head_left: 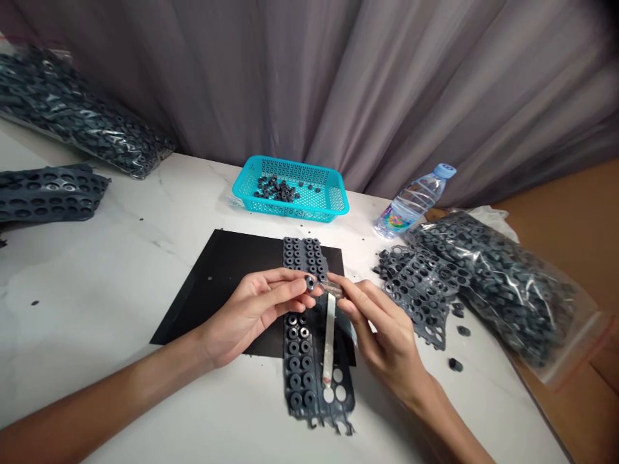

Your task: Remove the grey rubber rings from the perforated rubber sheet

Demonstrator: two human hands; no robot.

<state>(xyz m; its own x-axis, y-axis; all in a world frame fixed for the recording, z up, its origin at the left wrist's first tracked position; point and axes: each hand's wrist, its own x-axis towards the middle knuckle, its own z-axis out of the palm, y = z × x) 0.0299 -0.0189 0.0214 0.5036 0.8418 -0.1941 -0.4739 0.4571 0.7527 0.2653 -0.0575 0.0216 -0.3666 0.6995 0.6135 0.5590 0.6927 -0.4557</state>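
The left hand [256, 309] pinches a small rubber ring [309, 282]; the right hand [382, 335] grips a metal strip [329, 341]. Risk: a loose pinch could drop the ring among the loose pieces [455, 365] at 4 o'clock.

left hand [251, 312]: palm up, pinch closed | right hand [382, 335]: knuckles up, pinch closed, meeting left

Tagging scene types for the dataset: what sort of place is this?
Probably a small hand-work bench in a workshop. Signs: a bag of dark rings, a rubber sheet of rings on the white table, a teal basket of loose ones. The left hand pinches a ring, the right hand a metal tool.
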